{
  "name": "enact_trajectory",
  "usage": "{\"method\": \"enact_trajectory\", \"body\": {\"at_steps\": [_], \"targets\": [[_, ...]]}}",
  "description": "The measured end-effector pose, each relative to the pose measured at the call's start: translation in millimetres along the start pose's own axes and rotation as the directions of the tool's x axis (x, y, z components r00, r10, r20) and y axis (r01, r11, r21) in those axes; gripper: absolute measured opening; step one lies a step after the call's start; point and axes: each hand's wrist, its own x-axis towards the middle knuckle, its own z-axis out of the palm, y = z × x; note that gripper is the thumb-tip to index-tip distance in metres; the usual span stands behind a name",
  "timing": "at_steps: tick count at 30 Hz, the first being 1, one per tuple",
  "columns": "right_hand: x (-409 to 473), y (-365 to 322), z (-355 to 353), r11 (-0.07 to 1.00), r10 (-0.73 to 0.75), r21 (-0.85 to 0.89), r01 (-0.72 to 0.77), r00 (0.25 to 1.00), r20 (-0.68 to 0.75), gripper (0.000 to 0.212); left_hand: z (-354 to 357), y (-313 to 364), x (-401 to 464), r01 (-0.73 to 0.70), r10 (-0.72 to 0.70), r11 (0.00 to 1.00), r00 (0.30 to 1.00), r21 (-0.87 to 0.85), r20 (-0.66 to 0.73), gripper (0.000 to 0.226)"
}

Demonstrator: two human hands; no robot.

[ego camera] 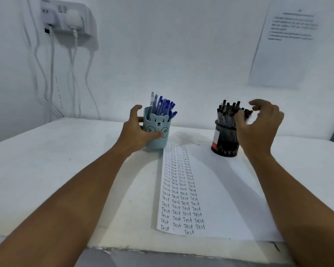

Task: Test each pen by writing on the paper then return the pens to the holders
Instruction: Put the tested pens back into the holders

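From the head camera: both arms reach out over the white table. The left hand grips the light blue bear-faced holder, thumb curled across its front and fingers wrapped round its far side. That holder stands upright at about eleven o'clock from the paper's top edge, just touching the sheet's corner, and it is packed with blue pens, caps up, fanned toward one o'clock.

Over on the other side, the right hand is at the black mesh holder, which stands on the paper near its far right part, at about one o'clock from the written columns. Fingers are spread and loosely curled over the black pens bunched inside; the thumb lies against the near pens. Motion blur smears the fingertips, so whether they pinch a pen I cannot tell.

The paper lies flat between the forearms, running from the holders down to six o'clock at the table's near edge. Its left part carries four columns of the handwritten word "Test", the last entry standing alone at the bottom.

At ten o'clock on the wall, a white power strip with plugs and hanging cables. At two o'clock, a printed sheet fixed to the wall, text too small to read.
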Motion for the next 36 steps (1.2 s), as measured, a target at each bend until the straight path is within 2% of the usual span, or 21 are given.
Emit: {"method": "enact_trajectory", "body": {"at_steps": [2,4,6,8,10,15,21,28,32,36], "targets": [[-9.0,14.2,-4.4,0.989,0.123,-0.089,-0.115,0.988,0.089,0.064,5.1,4.3,3.6,-0.001,0.0,0.999,0.999,-0.052,-0.035,0.1],[-18.1,24.8,-7.0,0.953,0.302,-0.104,-0.284,0.913,0.273,0.089,12.5,7.9,6.7,0.015,-0.018,0.995,0.999,-0.096,-0.036,0.101],[-23.5,26.0,-8.5,0.904,0.391,-0.014,-0.427,0.815,0.427,0.103,20.3,11.4,9.4,0.028,-0.034,0.992,0.998,-0.121,-0.047,0.099],[-26.7,28.4,-5.2,0.869,0.396,0.071,-0.49,0.774,0.495,0.104,26.9,15.6,12.4,0.026,-0.038,0.989,0.996,-0.142,-0.081,0.097],[-28.9,30.4,-0.2,0.872,0.367,0.091,-0.481,0.765,0.529,0.099,30.6,18.9,15.9,0.02,-0.035,0.988,0.995,-0.151,-0.097,0.095],[-30.8,30.9,2.8,0.882,0.369,0.072,-0.465,0.777,0.51,0.093,41.2,15.1,14.9,0.044,-0.048,0.995,0.998,-0.088,-0.045,0.101],[-34.7,26.8,3.2,0.892,0.388,0.019,-0.452,0.786,0.482,0.1,52.5,1.1,9.2,0.06,-0.06,0.998,0.998,-0.013,0.006,0.105],[-32.6,29.9,5.5,0.908,0.386,-0.03,-0.418,0.806,0.449,0.101,53.5,-7.4,8.9,0.053,-0.052,0.999,0.998,-0.013,0.034,0.103],[-24.8,35.1,7.5,0.909,0.369,-0.019,-0.416,0.782,0.503,0.105,51.8,-11.4,9.8,0.044,-0.042,0.999,0.997,-0.025,0.06,0.101],[-14.1,42.7,3.3,0.895,0.359,0.001,-0.446,0.722,0.592,0.107,50.9,-12.6,7.0,0.016,-0.015,1.0,0.997,-0.01,0.073,0.099]]}}
